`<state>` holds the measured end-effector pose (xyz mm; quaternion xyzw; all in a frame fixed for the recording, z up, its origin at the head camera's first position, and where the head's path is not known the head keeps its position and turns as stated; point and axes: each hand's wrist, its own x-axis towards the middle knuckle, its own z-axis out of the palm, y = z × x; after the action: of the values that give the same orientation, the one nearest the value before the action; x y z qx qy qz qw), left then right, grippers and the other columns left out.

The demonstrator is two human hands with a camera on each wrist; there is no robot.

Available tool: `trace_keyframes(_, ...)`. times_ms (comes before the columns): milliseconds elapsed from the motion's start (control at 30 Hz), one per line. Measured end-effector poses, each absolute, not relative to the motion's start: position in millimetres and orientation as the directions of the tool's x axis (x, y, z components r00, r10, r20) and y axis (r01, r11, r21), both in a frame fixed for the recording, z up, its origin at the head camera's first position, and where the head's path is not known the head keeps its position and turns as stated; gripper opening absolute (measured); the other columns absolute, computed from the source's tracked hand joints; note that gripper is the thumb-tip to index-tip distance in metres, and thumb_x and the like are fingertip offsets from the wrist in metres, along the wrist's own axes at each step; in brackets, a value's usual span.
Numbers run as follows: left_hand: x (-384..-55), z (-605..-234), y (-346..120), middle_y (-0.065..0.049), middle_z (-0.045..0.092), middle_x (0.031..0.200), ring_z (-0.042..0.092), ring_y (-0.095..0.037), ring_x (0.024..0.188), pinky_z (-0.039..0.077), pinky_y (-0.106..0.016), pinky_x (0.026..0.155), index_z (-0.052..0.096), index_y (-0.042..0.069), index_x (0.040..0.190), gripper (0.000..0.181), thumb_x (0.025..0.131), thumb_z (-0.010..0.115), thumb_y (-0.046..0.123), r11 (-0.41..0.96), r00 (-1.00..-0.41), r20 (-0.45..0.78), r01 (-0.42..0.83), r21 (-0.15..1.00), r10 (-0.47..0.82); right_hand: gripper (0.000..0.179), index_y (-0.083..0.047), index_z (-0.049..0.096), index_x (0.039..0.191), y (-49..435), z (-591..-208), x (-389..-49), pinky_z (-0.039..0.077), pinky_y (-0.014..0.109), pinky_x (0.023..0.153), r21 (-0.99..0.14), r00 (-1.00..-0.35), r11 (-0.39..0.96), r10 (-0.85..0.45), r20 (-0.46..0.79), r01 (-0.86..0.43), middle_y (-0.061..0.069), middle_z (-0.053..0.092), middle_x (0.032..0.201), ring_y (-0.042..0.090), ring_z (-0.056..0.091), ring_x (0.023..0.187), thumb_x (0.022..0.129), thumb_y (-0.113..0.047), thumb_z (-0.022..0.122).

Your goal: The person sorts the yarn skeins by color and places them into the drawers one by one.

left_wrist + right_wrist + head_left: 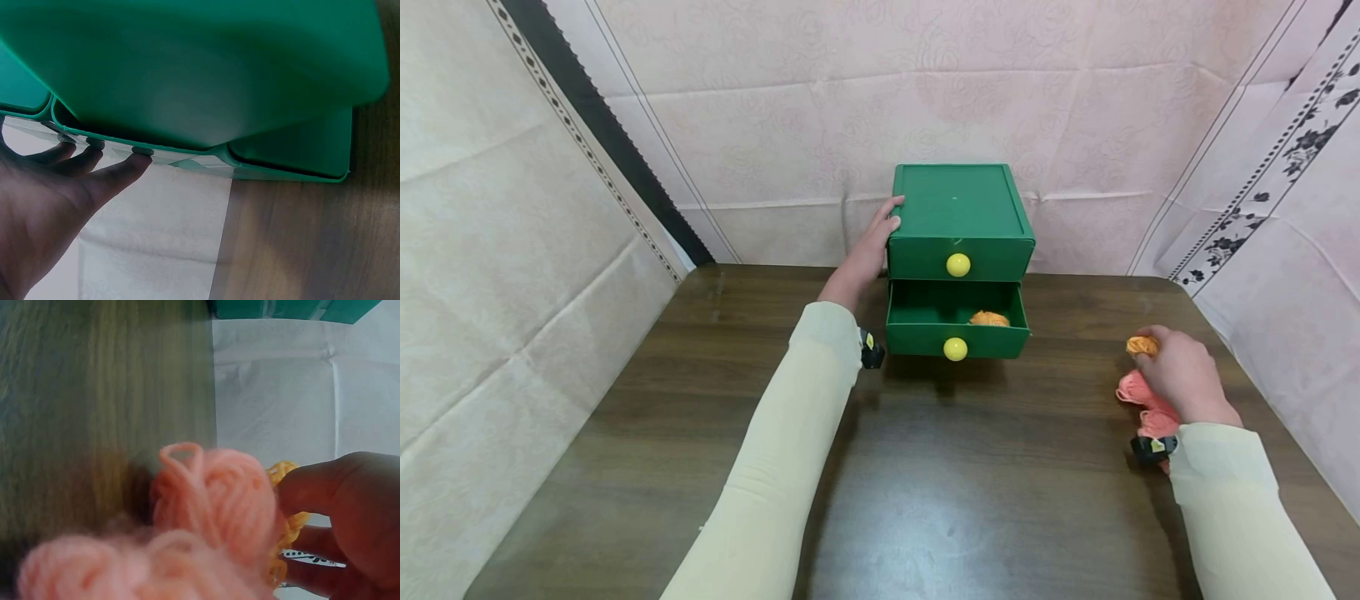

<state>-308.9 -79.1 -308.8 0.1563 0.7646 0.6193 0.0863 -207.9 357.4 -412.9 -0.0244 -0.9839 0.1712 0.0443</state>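
A small green two-drawer cabinet (958, 200) stands at the back of the table, its lower drawer (917, 340) pulled out. Inside that drawer lies an orange yarn ball (989, 318). My left hand (867, 254) rests against the cabinet's left side; in the left wrist view, extended fingers (122, 172) touch that side. Far to the right, my right hand (1189, 377) pinches another orange yarn ball (1141, 346) between thumb and fingers. Pink yarn balls (1138, 390) sit just beside and below this hand, partly hidden by it; they fill the foreground of the right wrist view.
Both drawers have round yellow knobs, the upper knob (958, 265) on a closed drawer. The brown wooden table (925, 492) reaches back to a pale patterned cloth (865, 125), which also hangs along both sides. A black wrist camera (871, 350) sits at the left cuff.
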Motion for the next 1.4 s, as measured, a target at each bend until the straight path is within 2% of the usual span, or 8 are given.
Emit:
trace_keyframes(633, -308, -308, -79, 0.004, 0.007, 0.164, 0.011, -0.022, 0.149, 0.015, -0.056, 0.117, 0.018, 0.034, 0.154, 0.049, 0.105, 0.024, 0.035, 0.186, -0.942, 0.042, 0.109, 0.977, 0.333, 0.042, 0.003, 0.049, 0.132, 345, -399, -208, 0.04, 0.064, 0.077, -0.374, -0.971, 0.927, 0.089, 0.223, -0.001, 0.036, 0.049, 0.121, 0.054, 0.049, 0.102, 0.093, -0.013, 0.055)
trace_keyframes(1133, -308, -308, -79, 0.001, 0.006, 0.164, 0.011, -0.023, 0.149, 0.014, -0.054, 0.118, 0.017, 0.031, 0.155, 0.05, 0.105, 0.023, 0.033, 0.18, -0.937, 0.065, 0.134, 0.975, 0.344, 0.041, 0.001, 0.051, 0.132, 334, -386, -206, 0.037, 0.063, 0.085, -0.392, -0.951, 0.919, 0.075, 0.3, -0.051, 0.034, 0.051, 0.124, 0.05, 0.049, 0.107, 0.093, -0.011, 0.054)
trace_keyframes(1400, -315, -314, -79, 0.004, 0.007, 0.163, 0.012, -0.022, 0.149, 0.015, -0.053, 0.118, 0.019, 0.033, 0.154, 0.05, 0.105, 0.024, 0.036, 0.181, -0.94, 0.064, 0.131, 0.975, 0.337, 0.041, 0.001, 0.051, 0.133, 328, -380, -204, 0.035, 0.062, 0.089, -0.409, -0.946, 0.91, 0.071, 0.315, -0.068, 0.033, 0.05, 0.127, 0.048, 0.047, 0.111, 0.094, -0.012, 0.055)
